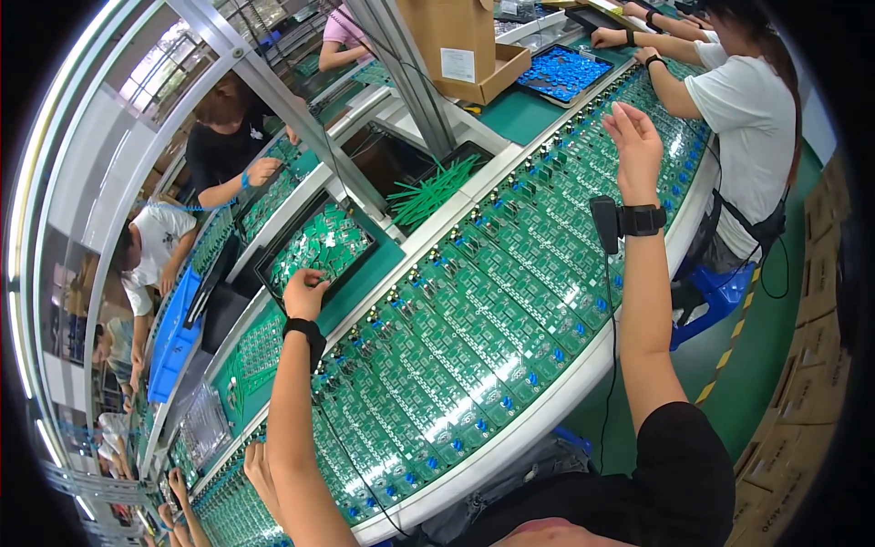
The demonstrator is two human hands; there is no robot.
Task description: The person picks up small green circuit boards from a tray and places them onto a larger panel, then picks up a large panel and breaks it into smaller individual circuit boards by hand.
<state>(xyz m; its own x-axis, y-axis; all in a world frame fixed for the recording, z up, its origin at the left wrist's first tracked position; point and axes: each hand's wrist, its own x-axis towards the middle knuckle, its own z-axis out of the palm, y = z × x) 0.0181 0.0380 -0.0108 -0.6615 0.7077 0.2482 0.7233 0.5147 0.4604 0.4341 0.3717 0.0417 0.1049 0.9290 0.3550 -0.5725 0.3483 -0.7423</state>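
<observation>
My left hand (305, 294), a black band on its wrist, is at the near edge of a black tray (264, 265) heaped with small green board pieces (330, 239). Its fingers are curled into a pinch, and whatever is between them is hidden. Raised over the far right part of the line is my right hand (633, 141), fingertips together. I cannot make out anything in them. Below both arms runs a long row of green circuit boards (474, 319), with blue round parts along the near side and small upright parts along the far side.
Green strips (437, 190) lie in a dark bin behind the line. A cardboard box (456, 46) stands beside a tray of blue parts (563, 75). Metal posts (401, 73) rise beyond. A co-worker (743, 109) sits at right; another person's hand (262, 479) is at lower left.
</observation>
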